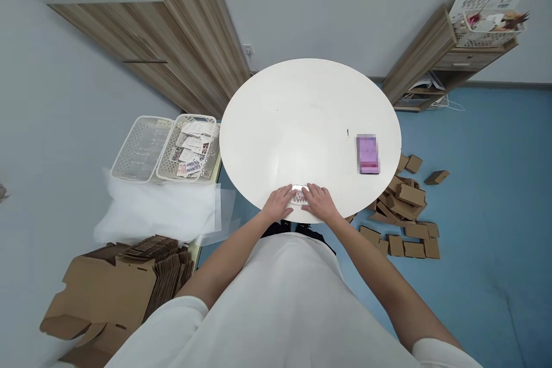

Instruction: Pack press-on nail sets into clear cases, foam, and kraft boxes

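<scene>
A small clear plastic case [299,195] lies flat near the front edge of the round white table [302,109]. Inside it are rows of several small nail-shaped pieces, too small to make out well. My left hand [279,203] grips the case's left side, fingertips on its upper edge and thumb low beside it. On the right side, my right hand [318,202] grips it in the same way, fingers bent over the top corner.
On the table's right lies a purple, blurred rectangular item [368,154]. Left of the table stand a basket of printed packets [190,149], a basket of clear plastic pieces [142,148], white sheets [159,210] and stacked flat cardboard [107,287]. Small cardboard boxes [405,198] cover floor at right.
</scene>
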A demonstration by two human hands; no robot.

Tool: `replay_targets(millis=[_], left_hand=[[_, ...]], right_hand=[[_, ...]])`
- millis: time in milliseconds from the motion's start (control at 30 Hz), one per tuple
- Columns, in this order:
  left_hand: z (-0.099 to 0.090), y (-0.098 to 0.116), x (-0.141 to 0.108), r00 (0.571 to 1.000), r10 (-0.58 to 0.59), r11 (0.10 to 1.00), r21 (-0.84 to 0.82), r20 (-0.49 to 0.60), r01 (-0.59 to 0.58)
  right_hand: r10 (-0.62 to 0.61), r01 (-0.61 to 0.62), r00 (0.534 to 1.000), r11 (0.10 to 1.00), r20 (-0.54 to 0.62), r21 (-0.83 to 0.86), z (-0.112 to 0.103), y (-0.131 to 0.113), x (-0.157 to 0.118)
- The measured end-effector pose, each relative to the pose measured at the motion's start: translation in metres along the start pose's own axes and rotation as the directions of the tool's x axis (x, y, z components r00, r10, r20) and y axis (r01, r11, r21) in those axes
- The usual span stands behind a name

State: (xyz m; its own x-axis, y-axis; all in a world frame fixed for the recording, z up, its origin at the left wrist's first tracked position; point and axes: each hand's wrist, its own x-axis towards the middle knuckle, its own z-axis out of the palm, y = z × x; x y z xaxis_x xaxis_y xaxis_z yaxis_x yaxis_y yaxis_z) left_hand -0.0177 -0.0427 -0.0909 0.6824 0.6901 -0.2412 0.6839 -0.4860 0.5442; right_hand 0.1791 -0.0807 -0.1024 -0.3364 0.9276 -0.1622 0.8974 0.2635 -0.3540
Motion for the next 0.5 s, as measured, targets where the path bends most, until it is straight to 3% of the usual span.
replay_targets(millis=[267, 500], left_hand=[[-0.002, 0.0, 0.006, 0.999, 0.01, 0.998, 0.063, -0.032, -0.008], [-0.008, 0.003, 0.015, 0.997, 0.057, 0.987, 0.154, -0.055, -0.048]], right_hand=[[-0.009, 0.009, 0.999, 1.0, 0.049, 0.002, 0.0, -0.001, 0.008], [0.026, -0.027, 0.998, 1.0, 0.059, 0.006, -0.017, -0.007, 0.003]])
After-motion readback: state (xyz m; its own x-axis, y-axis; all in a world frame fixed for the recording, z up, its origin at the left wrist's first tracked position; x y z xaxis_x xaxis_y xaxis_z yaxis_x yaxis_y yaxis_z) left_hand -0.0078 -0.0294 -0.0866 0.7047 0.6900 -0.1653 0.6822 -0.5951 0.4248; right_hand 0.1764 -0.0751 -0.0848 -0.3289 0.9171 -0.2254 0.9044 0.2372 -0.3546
